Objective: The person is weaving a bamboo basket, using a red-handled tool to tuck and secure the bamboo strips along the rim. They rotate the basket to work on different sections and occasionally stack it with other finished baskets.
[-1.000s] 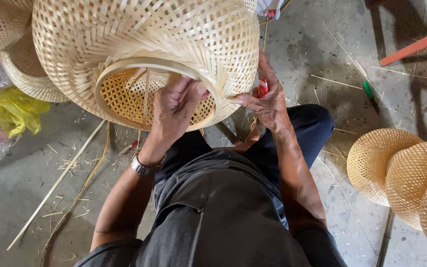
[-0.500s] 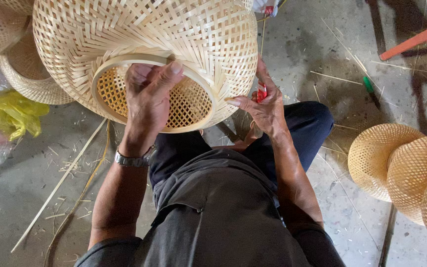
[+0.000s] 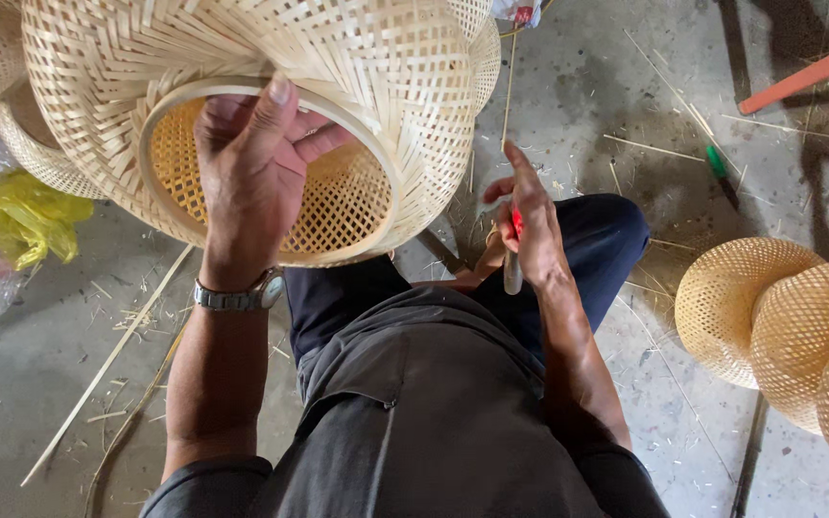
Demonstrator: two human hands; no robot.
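Left hand (image 3: 256, 163) grips round rim of woven bamboo basket (image 3: 338, 86), thumb over rim, fingers inside; basket pale, open-weave, bulbous, tilted above lap. Right hand (image 3: 525, 225) beside it, apart, closed on red-handled tool (image 3: 514, 251). Finished baskets (image 3: 789, 326) on floor right.

The woven basket (image 3: 271, 105) in my left hand (image 3: 256, 168) is pale straw in an open lattice weave. My right hand (image 3: 530, 221) grips a red-and-white tool (image 3: 513, 251). Far left lies a yellow bag (image 3: 21, 216); right, tan woven domes (image 3: 779, 326).
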